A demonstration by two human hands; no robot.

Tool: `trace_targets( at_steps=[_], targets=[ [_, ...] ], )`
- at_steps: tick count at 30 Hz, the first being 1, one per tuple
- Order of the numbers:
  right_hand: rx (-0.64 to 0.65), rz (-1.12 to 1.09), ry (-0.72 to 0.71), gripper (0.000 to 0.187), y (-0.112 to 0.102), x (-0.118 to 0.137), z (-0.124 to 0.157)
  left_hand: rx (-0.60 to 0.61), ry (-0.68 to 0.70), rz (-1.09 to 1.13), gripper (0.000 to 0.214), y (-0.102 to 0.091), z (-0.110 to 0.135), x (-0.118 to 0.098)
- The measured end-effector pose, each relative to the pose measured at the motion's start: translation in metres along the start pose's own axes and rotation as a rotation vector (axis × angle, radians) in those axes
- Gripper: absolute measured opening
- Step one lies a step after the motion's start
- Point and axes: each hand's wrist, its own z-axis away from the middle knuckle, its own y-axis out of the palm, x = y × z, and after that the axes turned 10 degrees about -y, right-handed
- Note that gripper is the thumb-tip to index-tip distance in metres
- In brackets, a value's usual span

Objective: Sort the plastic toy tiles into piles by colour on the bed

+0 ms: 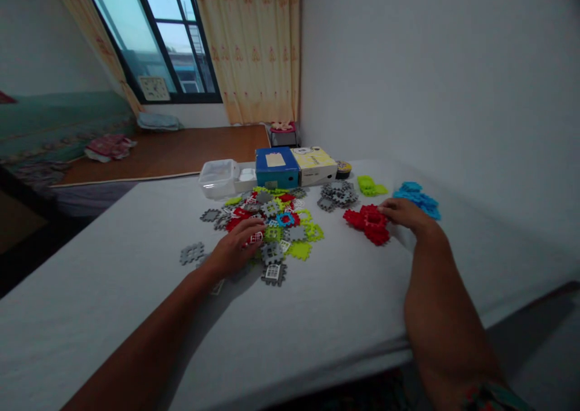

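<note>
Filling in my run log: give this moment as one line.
left hand: at mixed tile pile | right hand: at red tiles, right edge | nearby: gray tiles, green tiles, blue tiles

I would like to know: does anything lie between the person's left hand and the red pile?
Yes. The right part of the mixed pile lies between the left hand and the red pile, with only white cloth after it. The grey pile is farther back, off the straight path.

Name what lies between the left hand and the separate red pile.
In the head view: mixed-colour pieces beside the left hand, then bare white cloth up to the red pile.
</note>
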Motion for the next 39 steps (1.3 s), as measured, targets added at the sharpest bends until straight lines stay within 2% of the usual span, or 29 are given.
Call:
trace_targets(
  at_steps=[3, 6, 7, 9, 11, 13, 15, 18, 21, 26, 29, 32, 36, 39],
  targets=[
    [0.082, 0.086, 0.031, 0.021, 0.000, -0.001, 0.003, 0.009, -0.035, -0.006, 0.030, -0.005, -0.001, 0.007],
    [0.084, 0.200, 0.066, 0.023, 0.003, 0.000, 0.002, -0.025, -0.118, -0.049, 0.031, -0.015, -0.001, 0.019],
    [0.048, 0.255, 0.068, 0.024, 0.004, 0.000, 0.001, -0.045, -0.159, -0.069, 0.032, -0.019, 0.000, 0.023],
    [-0.109, 0.360, 0.023, 0.026, 0.008, 0.002, -0.003, -0.083, -0.252, -0.107, 0.033, -0.026, 0.003, 0.033],
    [-0.298, 0.412, -0.078, 0.030, 0.017, 0.009, -0.006, -0.101, -0.337, -0.137, 0.034, -0.031, 0.005, 0.043],
    [-0.387, 0.399, -0.198, 0.034, 0.032, 0.025, -0.007, -0.089, -0.379, -0.160, 0.035, -0.032, 0.008, 0.051],
    [-0.348, 0.359, -0.324, 0.034, 0.050, 0.045, -0.006, -0.031, -0.359, -0.182, 0.035, -0.029, 0.009, 0.055],
    [-0.217, 0.321, -0.475, 0.029, 0.078, 0.074, 0.000, 0.059, -0.306, -0.232, 0.038, -0.021, 0.010, 0.058],
    [-0.132, 0.291, -0.567, 0.025, 0.098, 0.090, 0.005, 0.080, -0.362, -0.313, 0.043, -0.016, 0.010, 0.062],
    [-0.034, 0.255, -0.653, 0.022, 0.113, 0.099, 0.010, 0.145, -0.508, -0.399, 0.042, -0.021, 0.010, 0.064],
    [-0.014, 0.258, -0.673, 0.022, 0.117, 0.103, 0.012, 0.148, -0.615, -0.455, 0.043, -0.027, 0.008, 0.056],
    [0.005, 0.258, -0.702, 0.023, 0.122, 0.106, 0.013, 0.163, -0.655, -0.514, 0.038, -0.031, 0.006, 0.043],
    [0.034, 0.244, -0.717, 0.024, 0.130, 0.107, 0.013, 0.113, -0.608, -0.587, 0.029, -0.034, 0.005, 0.032],
    [0.053, 0.207, -0.717, 0.024, 0.135, 0.107, 0.014, -0.036, -0.566, -0.566, 0.027, -0.038, 0.005, 0.033]
  ],
)
